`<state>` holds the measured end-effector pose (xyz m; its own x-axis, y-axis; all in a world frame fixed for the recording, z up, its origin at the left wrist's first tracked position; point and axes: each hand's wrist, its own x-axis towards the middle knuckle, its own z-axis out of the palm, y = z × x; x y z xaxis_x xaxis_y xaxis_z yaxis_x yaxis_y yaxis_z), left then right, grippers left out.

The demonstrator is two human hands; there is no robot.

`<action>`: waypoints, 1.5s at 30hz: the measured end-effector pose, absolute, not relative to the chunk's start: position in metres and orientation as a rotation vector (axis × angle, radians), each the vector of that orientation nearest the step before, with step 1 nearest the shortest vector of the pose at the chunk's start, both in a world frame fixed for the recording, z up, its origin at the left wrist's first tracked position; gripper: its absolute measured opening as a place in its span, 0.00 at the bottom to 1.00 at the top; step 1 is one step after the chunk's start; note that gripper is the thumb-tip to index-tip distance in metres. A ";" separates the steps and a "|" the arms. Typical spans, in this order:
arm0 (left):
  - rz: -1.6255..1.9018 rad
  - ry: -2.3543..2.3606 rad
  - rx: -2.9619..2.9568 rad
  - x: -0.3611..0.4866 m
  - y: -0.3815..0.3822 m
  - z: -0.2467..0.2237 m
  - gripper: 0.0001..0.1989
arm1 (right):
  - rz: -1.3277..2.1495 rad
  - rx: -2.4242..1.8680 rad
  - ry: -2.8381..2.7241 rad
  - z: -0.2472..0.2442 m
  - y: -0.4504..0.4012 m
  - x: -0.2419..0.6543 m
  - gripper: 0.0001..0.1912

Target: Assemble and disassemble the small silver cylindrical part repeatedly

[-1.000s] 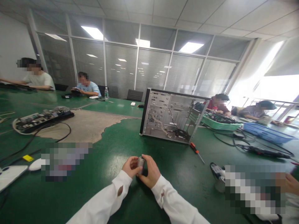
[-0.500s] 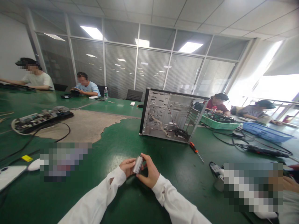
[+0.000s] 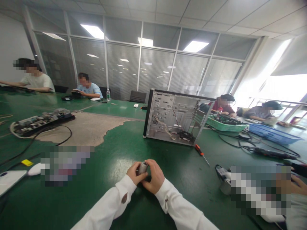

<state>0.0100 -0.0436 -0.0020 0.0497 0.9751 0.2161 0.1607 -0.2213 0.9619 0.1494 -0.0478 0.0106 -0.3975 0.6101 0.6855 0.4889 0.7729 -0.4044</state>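
Observation:
A small silver metal cylinder (image 3: 143,168) stands nearly upright between my two hands, low in the middle of the view. My left hand (image 3: 134,173) is closed around its left side, with the thumb lying across the front. From the other side my right hand (image 3: 154,177) grips it, fingers near the top end and thumb close to the bottom. Fingers hide the lower part of the cylinder. Beyond my hands, an open computer case (image 3: 165,116) stands on the green table (image 3: 115,191), with cables and a dark fan-like part inside.
An orange-handled screwdriver (image 3: 202,154) lies right of the case. Farther right are a green basket (image 3: 226,127) of cables, a blue basket (image 3: 275,134) and a co-worker's hand (image 3: 297,185). A long circuit-board assembly (image 3: 43,121) and a white phone (image 3: 11,180) lie left. Other people sit around the table.
The cylinder has turned from a tilt to nearly upright, its top end now showing. My left hand has shifted right, its thumb now across the cylinder's front.

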 end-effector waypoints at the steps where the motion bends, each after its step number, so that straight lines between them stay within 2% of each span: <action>1: 1.289 1.227 1.540 0.011 -0.044 -0.003 0.18 | 0.148 -0.833 -2.080 0.010 -0.047 0.149 0.33; 5: 1.363 1.190 1.502 0.011 -0.039 -0.007 0.18 | 0.162 -0.888 -2.133 0.008 -0.047 0.150 0.35; 10: 1.401 1.106 1.520 0.004 -0.031 -0.013 0.19 | 0.312 -0.886 -2.142 0.009 -0.045 0.151 0.43; 13: 1.410 1.038 1.515 0.002 -0.030 -0.013 0.19 | 0.370 -0.884 -2.110 0.009 -0.043 0.150 0.44; 22: 1.594 1.059 1.316 0.008 -0.039 0.005 0.18 | 0.443 -0.814 -1.978 0.015 -0.045 0.151 0.37; 29: 1.530 1.009 1.150 0.010 -0.042 0.008 0.29 | 0.498 -0.887 -1.827 0.008 -0.036 0.152 0.30; 34: 1.475 0.983 1.147 0.007 -0.039 0.006 0.27 | 0.516 -0.892 -1.818 0.007 -0.036 0.152 0.28; 41: 1.438 0.951 0.832 0.006 -0.037 0.009 0.30 | 0.508 -0.880 -1.842 0.008 -0.036 0.153 0.28; 45: 1.395 0.937 0.674 0.004 -0.036 0.013 0.25 | 0.506 -0.866 -1.860 0.009 -0.036 0.153 0.26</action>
